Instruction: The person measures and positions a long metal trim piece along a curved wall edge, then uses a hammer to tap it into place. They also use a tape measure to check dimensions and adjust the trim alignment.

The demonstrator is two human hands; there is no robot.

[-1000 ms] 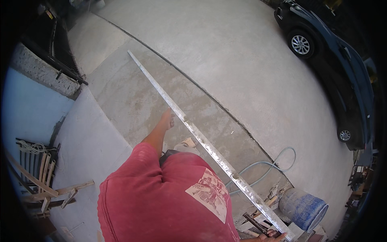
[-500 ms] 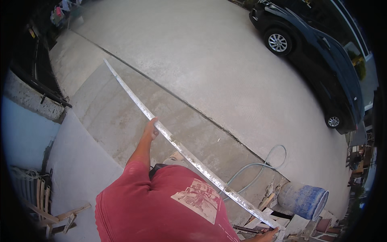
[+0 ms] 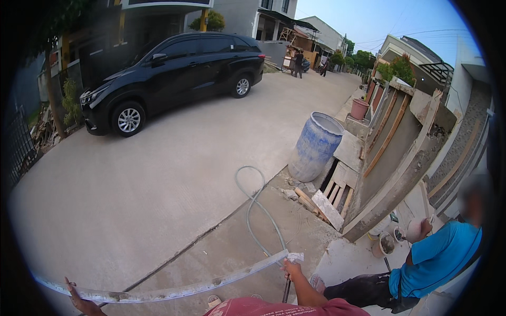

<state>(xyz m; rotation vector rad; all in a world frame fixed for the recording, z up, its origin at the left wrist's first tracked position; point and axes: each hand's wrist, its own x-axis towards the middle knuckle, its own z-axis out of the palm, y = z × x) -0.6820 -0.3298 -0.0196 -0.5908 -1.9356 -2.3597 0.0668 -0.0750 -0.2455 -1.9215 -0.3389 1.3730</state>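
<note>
A long, pale metal straightedge point(image 3: 211, 284), spattered with dried cement, stretches across the lower part of the view; its curve comes from the lens. My right hand point(image 3: 291, 270) is wrapped round its right end. Just below that hand a thin dark rod point(image 3: 286, 292) shows; whether the hand also holds it I cannot tell. Far to the left, my left hand point(image 3: 80, 301) is on the bar, some fingers pointing up and the grip partly cut off by the picture's edge. Under the bar lies grey concrete paving point(image 3: 237, 239).
A greenish hose point(image 3: 250, 210) loops on the paving. Beyond it stand a blue drum point(image 3: 316, 147) and wooden boards point(image 3: 337, 195). A person in a blue shirt point(image 3: 437, 258) is at right beside buckets point(image 3: 383, 245). A dark car point(image 3: 179, 79) is parked across the road.
My view has swung to the right and up, bringing the road, the houses and the person in blue into sight. The straightedge now lies across the lower view, still in my right hand.
</note>
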